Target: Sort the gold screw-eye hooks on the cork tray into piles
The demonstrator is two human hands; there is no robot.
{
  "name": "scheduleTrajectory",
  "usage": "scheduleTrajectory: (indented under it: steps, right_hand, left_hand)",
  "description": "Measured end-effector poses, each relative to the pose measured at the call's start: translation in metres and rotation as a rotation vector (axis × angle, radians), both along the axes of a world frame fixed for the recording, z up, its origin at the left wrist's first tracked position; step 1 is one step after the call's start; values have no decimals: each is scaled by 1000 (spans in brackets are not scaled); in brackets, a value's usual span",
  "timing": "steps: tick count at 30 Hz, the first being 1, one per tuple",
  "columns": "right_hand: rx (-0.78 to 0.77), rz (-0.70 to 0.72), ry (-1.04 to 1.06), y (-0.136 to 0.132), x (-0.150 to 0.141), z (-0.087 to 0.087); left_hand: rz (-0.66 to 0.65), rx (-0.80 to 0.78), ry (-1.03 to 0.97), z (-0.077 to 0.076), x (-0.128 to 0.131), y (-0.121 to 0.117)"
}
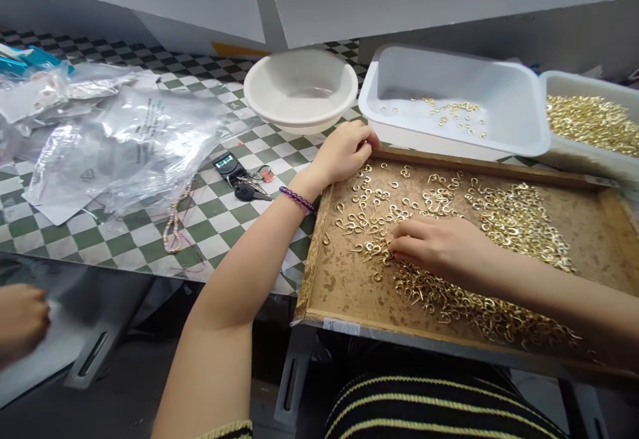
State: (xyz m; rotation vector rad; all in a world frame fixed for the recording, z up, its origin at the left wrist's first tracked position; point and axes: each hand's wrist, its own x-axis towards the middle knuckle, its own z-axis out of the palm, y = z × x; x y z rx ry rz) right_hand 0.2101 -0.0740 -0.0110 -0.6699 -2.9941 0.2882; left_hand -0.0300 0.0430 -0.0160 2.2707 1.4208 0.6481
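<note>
A shallow wooden tray [344, 289] holds many small gold screw hooks [519, 223], some in dense heaps and others scattered towards its left end. My left hand [345, 149] is curled over the tray's far left corner, with a purple beaded bracelet on the wrist. Reaching in from the right, my right hand [439, 246] is low over the hooks near the tray's middle. Its fingers are bent and close together, with the tips down among the hooks. Whatever lies between those fingertips is hidden.
Behind the tray stand a round white bowl [299, 120], a white bin [519, 133] with a few hooks, and a fuller bin [594, 123]. Keys [245, 189], a bead strand [173, 229] and plastic bags [144, 126] lie left on the checkered cloth. Another person's hand [22, 322] shows at far left.
</note>
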Motion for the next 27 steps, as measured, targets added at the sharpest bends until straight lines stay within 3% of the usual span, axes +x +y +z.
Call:
scheduleTrajectory:
  steps: [10,17,27]
  right_hand:
    - [66,30,191,2,-2,-8]
    - [-120,17,177,8,1,-6]
    - [-262,-7,145,10,4,-5]
  left_hand:
    - [13,-20,26,5,1,-2]
    - [-10,1,4,2,-1,-1]
    - [-13,-3,7,3,-1,-2]
